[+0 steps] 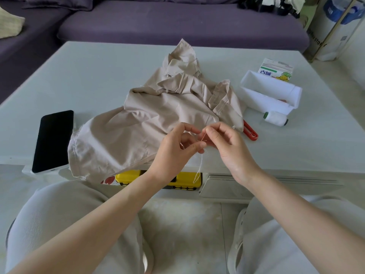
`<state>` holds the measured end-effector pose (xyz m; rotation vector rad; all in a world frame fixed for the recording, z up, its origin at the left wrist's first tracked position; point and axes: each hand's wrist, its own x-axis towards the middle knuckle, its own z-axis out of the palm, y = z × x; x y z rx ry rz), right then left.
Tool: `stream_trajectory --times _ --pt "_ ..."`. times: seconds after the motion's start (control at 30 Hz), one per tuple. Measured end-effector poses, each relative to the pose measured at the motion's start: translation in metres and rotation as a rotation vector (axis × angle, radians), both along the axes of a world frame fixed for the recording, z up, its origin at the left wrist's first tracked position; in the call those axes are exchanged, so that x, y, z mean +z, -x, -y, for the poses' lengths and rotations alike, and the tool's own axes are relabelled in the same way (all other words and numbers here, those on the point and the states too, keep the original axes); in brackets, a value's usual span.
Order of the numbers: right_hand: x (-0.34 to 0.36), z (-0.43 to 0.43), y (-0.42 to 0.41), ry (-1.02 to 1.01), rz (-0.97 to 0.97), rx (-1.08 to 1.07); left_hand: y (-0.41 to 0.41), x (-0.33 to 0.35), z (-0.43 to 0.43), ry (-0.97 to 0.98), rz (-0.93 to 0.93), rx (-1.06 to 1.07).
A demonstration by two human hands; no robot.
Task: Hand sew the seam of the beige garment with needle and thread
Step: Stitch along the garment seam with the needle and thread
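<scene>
The beige garment (150,115) lies crumpled on the pale table (98,76), its near hem hanging over the front edge. Just in front of it, my left hand (175,149) and my right hand (227,143) meet fingertip to fingertip. Both pinch a thin white thread (199,167), whose loose end hangs down past the table edge. A needle is too small to make out between the fingers. A white thread spool (276,118) lies on its side to the right.
A black phone (53,141) lies at the left front. Red-handled scissors (250,133) poke out beside the garment. A white open box (270,91) and a carton (276,70) stand at the right. A yellow case (187,179) sits under the table. A purple sofa (177,22) is behind.
</scene>
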<state>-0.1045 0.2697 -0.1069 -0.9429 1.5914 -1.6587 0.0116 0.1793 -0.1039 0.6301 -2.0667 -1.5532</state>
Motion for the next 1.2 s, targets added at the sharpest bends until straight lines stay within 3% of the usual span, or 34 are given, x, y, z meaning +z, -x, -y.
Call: stream_trajectory --times 0.37,0.47,0.6,0.73,0.97,1.2 --pt "0.009 -0.004 0.018 0.097 0.376 -0.221 -0.008 -0.002 0.008 0.149 0.214 -0.142" --pt "0.007 -0.008 0.021 -0.032 0.245 -0.193 -0.009 -0.004 0.009 0.197 0.244 -0.146" --pt "-0.004 -0.011 0.025 -0.264 -0.103 -0.146 -0.011 0.000 0.009 0.214 0.223 -0.134" --pt "-0.013 -0.015 0.026 -0.339 -0.290 -0.136 -0.013 0.010 0.003 0.221 0.139 -0.201" --pt "-0.013 -0.022 0.030 -0.373 -0.344 -0.153 -0.012 0.008 -0.002 0.223 0.060 -0.232" --pt "-0.008 -0.029 0.017 -0.421 -0.378 0.129 -0.008 0.008 0.002 0.151 0.044 -0.136"
